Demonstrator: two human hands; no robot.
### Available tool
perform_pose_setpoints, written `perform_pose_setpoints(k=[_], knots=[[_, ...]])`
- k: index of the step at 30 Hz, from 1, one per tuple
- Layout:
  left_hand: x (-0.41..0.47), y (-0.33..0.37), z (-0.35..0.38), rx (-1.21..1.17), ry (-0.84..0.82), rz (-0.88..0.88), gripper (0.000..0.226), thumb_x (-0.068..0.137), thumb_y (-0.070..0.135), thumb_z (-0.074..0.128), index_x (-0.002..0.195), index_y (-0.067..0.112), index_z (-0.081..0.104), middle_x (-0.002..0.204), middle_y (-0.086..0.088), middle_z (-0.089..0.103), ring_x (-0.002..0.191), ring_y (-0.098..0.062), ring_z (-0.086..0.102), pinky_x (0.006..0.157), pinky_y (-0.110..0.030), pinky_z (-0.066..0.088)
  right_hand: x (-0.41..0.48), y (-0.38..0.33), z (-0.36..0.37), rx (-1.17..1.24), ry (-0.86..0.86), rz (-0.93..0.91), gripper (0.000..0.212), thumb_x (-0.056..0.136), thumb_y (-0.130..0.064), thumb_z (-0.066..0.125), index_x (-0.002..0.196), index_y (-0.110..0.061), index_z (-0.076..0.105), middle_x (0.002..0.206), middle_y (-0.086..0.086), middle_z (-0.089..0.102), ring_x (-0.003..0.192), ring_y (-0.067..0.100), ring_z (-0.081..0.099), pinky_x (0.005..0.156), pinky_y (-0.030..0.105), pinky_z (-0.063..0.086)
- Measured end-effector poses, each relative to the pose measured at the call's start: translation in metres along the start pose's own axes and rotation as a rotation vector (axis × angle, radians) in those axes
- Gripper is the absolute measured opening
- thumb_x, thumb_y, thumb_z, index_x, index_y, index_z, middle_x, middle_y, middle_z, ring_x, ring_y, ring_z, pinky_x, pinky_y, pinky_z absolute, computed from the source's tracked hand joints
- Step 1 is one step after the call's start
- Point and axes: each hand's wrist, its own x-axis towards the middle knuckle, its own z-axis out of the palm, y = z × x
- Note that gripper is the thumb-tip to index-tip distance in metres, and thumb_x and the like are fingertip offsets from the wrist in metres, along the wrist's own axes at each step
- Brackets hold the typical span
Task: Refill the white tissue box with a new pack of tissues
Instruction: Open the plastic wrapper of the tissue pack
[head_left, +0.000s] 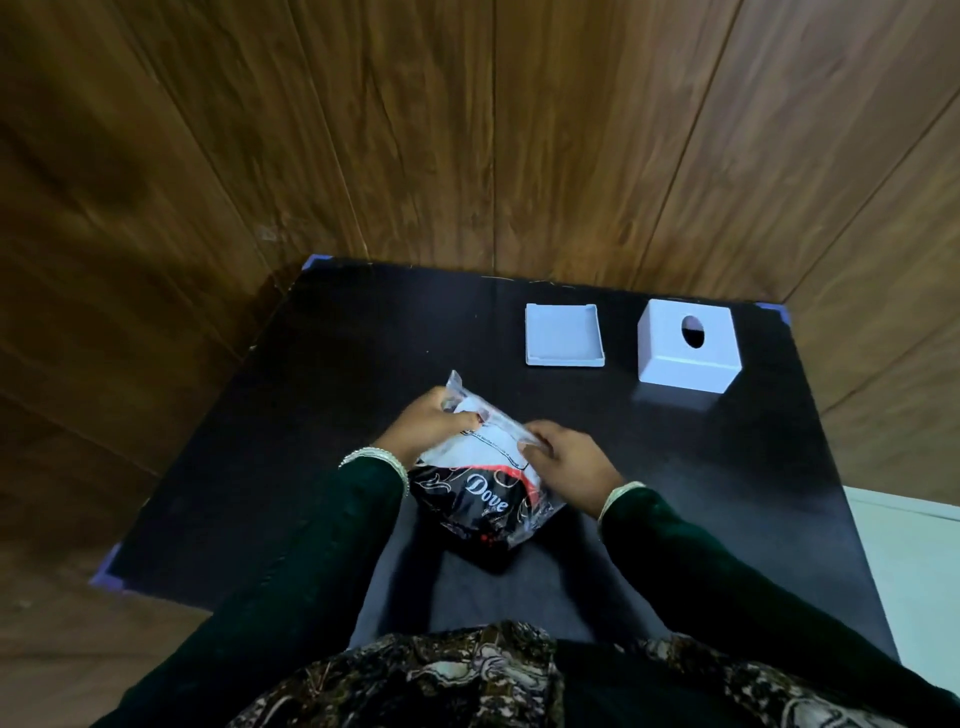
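Note:
A tissue pack in clear and black printed plastic stands on the black table near the front middle. My left hand pinches the plastic at the pack's top left. My right hand pinches the plastic at its top right. White tissues show through the clear upper part. The white tissue box cover, with an oval hole on top, stands at the back right. Its flat white base tray lies apart, just left of the cover.
The black table is set against brown wooden wall panels at the back and on both sides. Purple tape marks its corners. A pale floor strip shows past the right edge.

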Motion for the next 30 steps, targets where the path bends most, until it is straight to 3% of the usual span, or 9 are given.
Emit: perform_pose_setpoints(k=[2,5,10,12,15,21,26,30], knots=[[-0.001,-0.003,0.009,0.173,0.097,0.012,0.055,0.080,0.039,0.067,0.126,0.014,0.049,0.121,0.000,0.056,0.109,-0.020,0.055,0.089,-0.029,0.043,-0.002,0.001,0.009,-0.019,0.011,0.036,0.033,0.094,-0.037,0.045,0.116,-0.017,0.059,0.109,0.011,0.070,0.102,0.029,0.064,0.087,0.032,0.048],[-0.001,-0.013,0.024,0.356,0.230,0.011,0.064,0.078,0.041,0.065,0.133,0.014,0.044,0.130,-0.009,0.055,0.117,-0.027,0.054,0.096,-0.034,0.045,-0.003,0.006,0.020,-0.054,0.001,0.115,0.035,0.096,-0.040,0.039,0.110,-0.013,0.058,0.108,0.016,0.069,0.101,0.032,0.063,0.085,0.034,0.048],[-0.018,-0.032,0.047,0.613,0.421,0.165,0.029,0.085,0.034,0.056,0.104,0.017,0.067,0.113,-0.008,0.062,0.104,-0.028,0.054,0.090,-0.032,0.042,-0.003,0.013,0.032,-0.232,-0.024,0.165,0.036,0.096,-0.038,0.034,0.116,-0.014,0.052,0.114,0.018,0.065,0.102,0.037,0.061,0.083,0.038,0.048],[-0.026,-0.041,0.055,0.629,0.381,0.228,0.028,0.087,0.034,0.053,0.103,0.017,0.069,0.113,-0.006,0.064,0.106,-0.025,0.055,0.090,-0.030,0.040,-0.004,0.012,0.034,-0.346,0.012,0.120,0.037,0.094,-0.034,0.038,0.126,-0.017,0.048,0.123,0.014,0.058,0.111,0.035,0.055,0.088,0.038,0.046],[-0.032,-0.051,0.067,0.668,0.297,0.302,0.039,0.088,0.035,0.050,0.121,0.016,0.061,0.129,-0.004,0.059,0.120,-0.023,0.051,0.103,-0.030,0.033,-0.001,0.009,0.035,-0.495,0.087,-0.033,0.042,0.091,-0.029,0.044,0.133,-0.021,0.046,0.132,0.006,0.050,0.117,0.030,0.047,0.093,0.037,0.042],[-0.034,-0.059,0.078,0.787,0.225,0.289,0.057,0.091,0.046,0.039,0.139,0.016,0.041,0.151,-0.005,0.037,0.139,-0.020,0.032,0.116,-0.031,0.017,0.008,0.005,0.039,-0.603,0.070,-0.197,0.026,0.085,-0.014,0.054,0.108,-0.008,0.063,0.112,0.013,0.062,0.106,0.033,0.056,0.084,0.037,0.048],[-0.032,-0.061,0.077,0.831,0.177,0.306,0.084,0.074,0.059,0.008,0.141,0.019,0.039,0.152,-0.004,0.037,0.139,-0.021,0.032,0.116,-0.031,0.017,0.011,0.007,0.038,-0.420,0.058,-0.122,0.024,0.092,-0.019,0.047,0.108,-0.010,0.062,0.112,0.010,0.063,0.103,0.029,0.058,0.080,0.032,0.045],[-0.030,-0.062,0.077,0.825,0.175,0.292,0.077,0.077,0.058,0.012,0.140,0.023,0.041,0.150,0.000,0.040,0.139,-0.019,0.033,0.115,-0.031,0.017,0.007,0.006,0.035,-0.225,0.099,-0.055,0.023,0.092,-0.019,0.047,0.103,-0.007,0.065,0.108,0.012,0.066,0.098,0.031,0.061,0.080,0.034,0.045]])
